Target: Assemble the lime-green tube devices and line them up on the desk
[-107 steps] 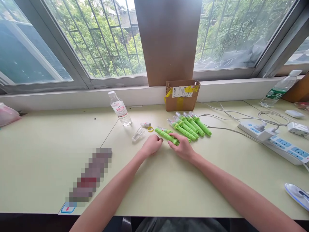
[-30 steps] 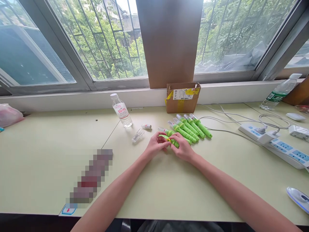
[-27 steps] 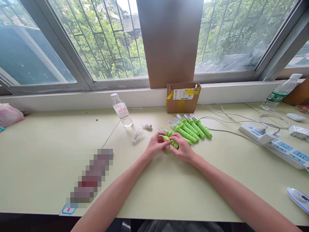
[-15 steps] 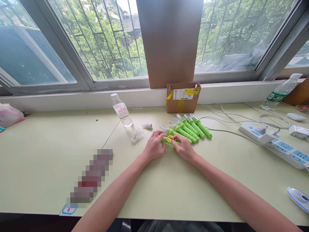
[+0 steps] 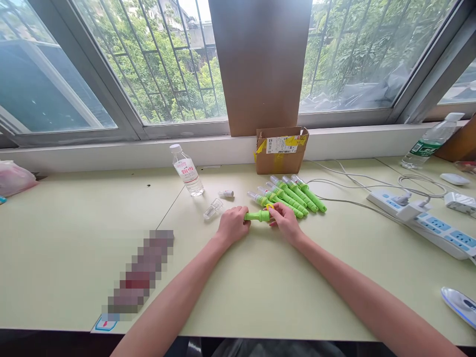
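Note:
My left hand (image 5: 233,224) is wrapped round one end of a bright green plastic tube (image 5: 255,216) with a ribbed, threaded end pointing right. At that threaded end, my right hand (image 5: 285,222) pinches a small yellow ring (image 5: 269,206) between thumb and fingers. Just behind my hands lies a row of several similar green tubes (image 5: 293,198) with clear tips, slanting across the table. Left of them rest a clear plastic cap-like piece (image 5: 212,210) and a small whitish cylinder (image 5: 226,194). My left fingers hide the far end of the held tube.
A water bottle (image 5: 187,171) stands at the back left, and an opened cardboard box (image 5: 281,152) sits against the sill. On the right are a power strip (image 5: 427,225) with cables, another bottle (image 5: 427,144) and a white mouse (image 5: 454,179). A blurred patch (image 5: 141,272) covers something at front left.
My right hand has shifted slightly right with the yellow ring, now at the tube's threaded end. My left hand has turned over the tube, and more of the green tube shows between my hands.

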### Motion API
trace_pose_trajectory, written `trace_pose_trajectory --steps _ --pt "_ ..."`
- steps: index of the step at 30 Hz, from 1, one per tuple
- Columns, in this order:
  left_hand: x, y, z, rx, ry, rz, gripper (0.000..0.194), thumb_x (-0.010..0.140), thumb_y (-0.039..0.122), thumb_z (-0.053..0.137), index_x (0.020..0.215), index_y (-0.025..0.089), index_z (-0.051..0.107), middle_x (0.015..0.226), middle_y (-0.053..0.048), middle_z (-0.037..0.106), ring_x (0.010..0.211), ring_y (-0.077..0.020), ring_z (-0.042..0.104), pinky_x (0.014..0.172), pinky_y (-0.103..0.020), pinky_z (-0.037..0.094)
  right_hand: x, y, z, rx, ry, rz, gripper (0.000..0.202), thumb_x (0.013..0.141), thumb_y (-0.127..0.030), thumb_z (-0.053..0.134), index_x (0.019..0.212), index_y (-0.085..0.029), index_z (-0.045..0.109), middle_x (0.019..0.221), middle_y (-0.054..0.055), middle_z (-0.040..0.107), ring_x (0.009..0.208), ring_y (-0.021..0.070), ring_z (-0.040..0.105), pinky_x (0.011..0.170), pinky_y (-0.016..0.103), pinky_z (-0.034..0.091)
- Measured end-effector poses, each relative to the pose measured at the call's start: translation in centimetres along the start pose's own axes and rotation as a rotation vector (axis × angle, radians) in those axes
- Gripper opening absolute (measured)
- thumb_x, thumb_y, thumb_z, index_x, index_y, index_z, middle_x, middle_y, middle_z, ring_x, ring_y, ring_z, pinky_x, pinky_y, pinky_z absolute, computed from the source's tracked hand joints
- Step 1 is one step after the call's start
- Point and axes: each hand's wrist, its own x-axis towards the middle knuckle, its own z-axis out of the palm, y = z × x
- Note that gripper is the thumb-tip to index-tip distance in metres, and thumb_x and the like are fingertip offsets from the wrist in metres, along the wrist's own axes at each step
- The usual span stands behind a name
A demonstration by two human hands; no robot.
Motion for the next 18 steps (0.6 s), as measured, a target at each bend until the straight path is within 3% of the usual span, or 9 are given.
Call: trace_pose_trajectory --steps 6,18 --pt "0.21 -0.61 -0.23 0.061 -0.023 -0.090 0.015 0.077 0.021 0.046 0.088 0.021 0.057 0.085 -0.005 0.065 0.073 -0.0220 0.061 0.059 -0.030 0.037 -0.06 0.48 0.11 -0.009 0.016 -0.007 0.034 0.079 -0.051 0.058 0.088 -0.018 0.059 0.091 0.007 0.067 0.079 0.0218 0.068 0.054 0.027 0.055" --pt "-0.02 -0.04 -0.15 0.097 -0.029 -0.029 0.012 0.077 0.021 0.046 0.084 0.020 0.055 0.083 -0.005 0.066 0.073 -0.0221 0.062 0.057 -0.030 0.034 -0.37 0.35 0.31 -0.088 0.007 -0.069 0.038 0.085 -0.050 0.052 0.104 -0.018 0.061 0.090 0.007 0.067 0.082 0.0222 0.068 0.054 0.027 0.055"
